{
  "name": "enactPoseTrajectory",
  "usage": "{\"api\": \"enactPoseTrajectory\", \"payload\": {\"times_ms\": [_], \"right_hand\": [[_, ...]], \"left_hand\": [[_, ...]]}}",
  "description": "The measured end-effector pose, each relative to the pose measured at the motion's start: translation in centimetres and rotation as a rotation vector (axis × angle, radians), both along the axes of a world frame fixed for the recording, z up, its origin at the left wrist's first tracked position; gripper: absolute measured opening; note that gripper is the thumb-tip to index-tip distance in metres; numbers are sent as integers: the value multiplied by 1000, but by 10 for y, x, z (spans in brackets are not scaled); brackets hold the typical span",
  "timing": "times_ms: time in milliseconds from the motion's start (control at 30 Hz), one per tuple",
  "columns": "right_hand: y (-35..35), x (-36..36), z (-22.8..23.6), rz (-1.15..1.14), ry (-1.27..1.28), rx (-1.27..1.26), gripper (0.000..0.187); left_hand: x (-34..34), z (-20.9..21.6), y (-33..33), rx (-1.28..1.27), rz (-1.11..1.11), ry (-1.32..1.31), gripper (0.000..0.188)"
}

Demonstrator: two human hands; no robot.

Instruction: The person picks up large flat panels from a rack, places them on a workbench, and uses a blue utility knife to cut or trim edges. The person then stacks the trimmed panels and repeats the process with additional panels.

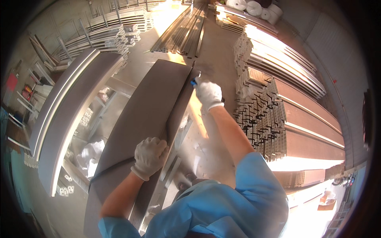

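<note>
Pressing down near the right edge of the long brown panel point(147, 107), your left hand point(150, 157) lies flat and gloved, fingers curled together over the panel's rim, holding it against the frame beneath. Your right hand point(208, 94) is reached far forward and closed around a small blue-tipped tool point(193, 82) at the panel's far right corner; I cannot tell how firmly it grips.

The panel sits on top of a metal frame, running away from you, with its right edge overhanging open space. With your right arm stretched that far, a slip of the tool could run off the corner, and if the left hand eases, the panel could slide or tip off the frame.

Counting: one brown panel under your hands, a second, paler panel point(69, 107) lying to its left, two gloved hands, one tool. A tall stack of brown profiles point(293, 123) stands to your right, another bundle of metal lengths point(184, 29) lies on the floor ahead, and three white rolls point(254, 7) sit at the far end.
</note>
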State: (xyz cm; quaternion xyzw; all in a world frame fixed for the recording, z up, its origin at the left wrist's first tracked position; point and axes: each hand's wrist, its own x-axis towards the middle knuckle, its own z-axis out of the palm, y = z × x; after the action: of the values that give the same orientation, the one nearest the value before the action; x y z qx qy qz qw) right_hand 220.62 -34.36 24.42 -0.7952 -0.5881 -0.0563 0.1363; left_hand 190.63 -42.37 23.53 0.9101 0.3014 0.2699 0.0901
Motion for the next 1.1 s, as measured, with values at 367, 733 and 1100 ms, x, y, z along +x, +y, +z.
{"api": "enactPoseTrajectory", "payload": {"times_ms": [367,733,1100], "right_hand": [[64,33,-3,-80,-81,53,21],[-87,-100,-10,168,-58,-38,27],[-115,-139,9,144,-20,-143,27]], "left_hand": [[-2,-1,3,-2,2,-23,11],[0,-11,6,49,11,-13,9],[-165,15,-84,-51,308,31,29]]}}
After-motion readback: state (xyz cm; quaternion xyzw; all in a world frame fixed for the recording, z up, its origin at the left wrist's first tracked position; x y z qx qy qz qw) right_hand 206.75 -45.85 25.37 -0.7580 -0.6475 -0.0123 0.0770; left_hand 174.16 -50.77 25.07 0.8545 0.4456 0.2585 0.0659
